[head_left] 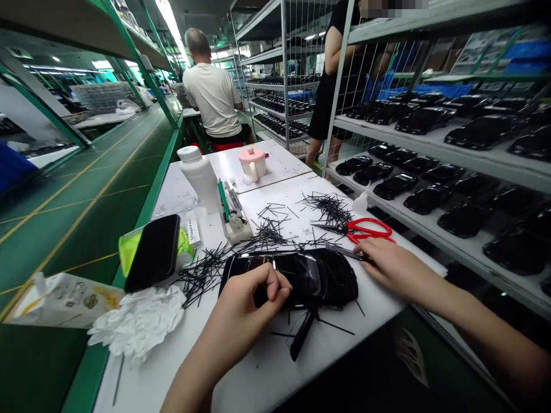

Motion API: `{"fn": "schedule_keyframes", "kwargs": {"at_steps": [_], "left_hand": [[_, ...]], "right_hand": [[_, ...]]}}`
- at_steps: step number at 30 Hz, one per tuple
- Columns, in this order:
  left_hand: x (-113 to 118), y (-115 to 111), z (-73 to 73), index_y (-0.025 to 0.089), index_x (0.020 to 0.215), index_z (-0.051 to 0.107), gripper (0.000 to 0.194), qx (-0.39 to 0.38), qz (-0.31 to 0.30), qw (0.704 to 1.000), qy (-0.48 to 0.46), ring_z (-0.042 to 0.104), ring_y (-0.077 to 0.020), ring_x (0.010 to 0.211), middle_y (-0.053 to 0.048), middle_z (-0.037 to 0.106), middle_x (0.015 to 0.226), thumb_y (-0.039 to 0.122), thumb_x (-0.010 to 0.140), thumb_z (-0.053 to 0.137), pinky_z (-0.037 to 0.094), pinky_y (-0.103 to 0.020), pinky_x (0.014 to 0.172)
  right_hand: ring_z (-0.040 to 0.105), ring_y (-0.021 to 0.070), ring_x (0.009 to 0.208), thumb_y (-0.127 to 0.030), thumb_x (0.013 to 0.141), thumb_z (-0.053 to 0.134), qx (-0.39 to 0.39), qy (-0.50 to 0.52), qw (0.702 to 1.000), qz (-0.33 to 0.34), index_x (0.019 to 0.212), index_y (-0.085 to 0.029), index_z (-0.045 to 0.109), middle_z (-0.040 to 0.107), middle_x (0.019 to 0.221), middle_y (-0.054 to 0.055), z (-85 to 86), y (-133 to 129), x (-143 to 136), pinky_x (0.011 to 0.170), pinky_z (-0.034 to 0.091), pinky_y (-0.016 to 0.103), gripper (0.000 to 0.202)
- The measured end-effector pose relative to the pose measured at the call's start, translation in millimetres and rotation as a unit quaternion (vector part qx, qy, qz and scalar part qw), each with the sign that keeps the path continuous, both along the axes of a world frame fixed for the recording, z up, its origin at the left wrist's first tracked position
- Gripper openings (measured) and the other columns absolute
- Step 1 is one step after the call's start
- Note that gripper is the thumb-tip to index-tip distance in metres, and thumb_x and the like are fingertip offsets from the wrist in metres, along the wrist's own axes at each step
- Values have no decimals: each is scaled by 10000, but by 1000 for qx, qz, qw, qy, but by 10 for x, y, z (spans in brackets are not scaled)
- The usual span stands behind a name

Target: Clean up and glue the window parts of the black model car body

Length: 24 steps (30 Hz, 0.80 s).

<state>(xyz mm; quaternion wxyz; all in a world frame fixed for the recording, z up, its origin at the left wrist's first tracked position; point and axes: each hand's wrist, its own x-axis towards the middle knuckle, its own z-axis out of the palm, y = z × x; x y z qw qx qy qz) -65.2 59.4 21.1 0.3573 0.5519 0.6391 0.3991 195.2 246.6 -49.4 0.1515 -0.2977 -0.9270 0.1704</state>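
A glossy black model car (pixel 338 278) lies on the white table with one door (pixel 303 334) swung out toward me. Over its near side is my left hand (pixel 253 301), fingers curled and thumb against the forefinger; anything pinched there is too small to make out. My right hand (pixel 390 267) rests at the car's right end, closed on slim dark tweezers (pixel 350 253) that point left along the car's far side. Just beyond it lie scissors with red handles (pixel 372 228). Thin black strips (pixel 206 269) are scattered around the car.
At left are a phone (pixel 154 252), crumpled white gloves (pixel 140 324) and a carton (pixel 69 299). Behind stand a white bottle (pixel 200 178), a tool tray (pixel 237 232) and a lidded cup (pixel 252 164). Racks of black cars (pixel 430 198) flank the right. Two people are beyond.
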Motion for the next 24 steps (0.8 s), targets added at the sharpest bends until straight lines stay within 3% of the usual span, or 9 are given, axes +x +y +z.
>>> {"fn": "schedule_keyframes", "kwargs": {"at_steps": [3,7,9,11,13,15,19,24], "left_hand": [[33,-23,20,218,675,354,323,-1,10,1000,-5,619,-127,771,11,711,834,166,889,591,417,-246,695],[62,-41,29,217,678,356,329,-22,23,999,-26,646,-134,788,1,734,855,158,877,611,439,-245,687],[65,-41,25,215,678,356,335,-31,24,999,-30,654,-137,792,0,743,863,162,873,623,439,-244,675],[63,-37,21,214,679,356,340,-33,26,999,-35,657,-139,795,-3,749,869,167,871,633,443,-248,682],[60,-33,19,213,678,358,342,-32,26,998,-46,660,-142,802,-8,752,873,166,870,638,454,-255,708],[58,-33,16,211,675,361,343,-31,26,998,-55,665,-144,810,-8,752,875,162,869,640,461,-258,720],[60,-38,5,211,671,358,351,-38,30,997,-54,670,-146,818,2,749,868,177,875,642,454,-254,695],[63,-35,5,211,670,356,356,-42,31,997,-52,677,-148,826,9,748,867,180,876,644,453,-251,684]], "right_hand": [[665,343,863,-293,845,459,11,13,1000,11,903,-183,641,695,932,155,-11,37,3,772,526,509,220],[633,222,588,-429,898,546,30,131,990,-43,1048,-227,659,697,812,83,358,-60,-46,501,490,338,275],[684,194,639,-462,876,666,-60,256,964,-50,1016,-267,668,705,804,38,575,-265,-145,510,533,262,240],[722,172,718,-387,846,747,-173,347,922,-10,936,-286,674,717,861,0,686,-510,-290,618,594,225,153],[726,164,836,-321,851,755,-236,372,897,35,893,-281,676,725,945,-9,666,-707,-438,730,605,210,98],[709,148,890,-305,864,743,-265,357,895,44,892,-278,688,728,956,-11,569,-814,-540,771,590,185,68],[697,127,834,-340,866,740,-295,332,896,10,882,-272,702,730,886,-15,414,-839,-584,736,577,154,80],[704,151,802,-326,856,747,-303,352,885,-1,853,-271,699,734,880,2,424,-838,-571,702,599,196,74]]}}
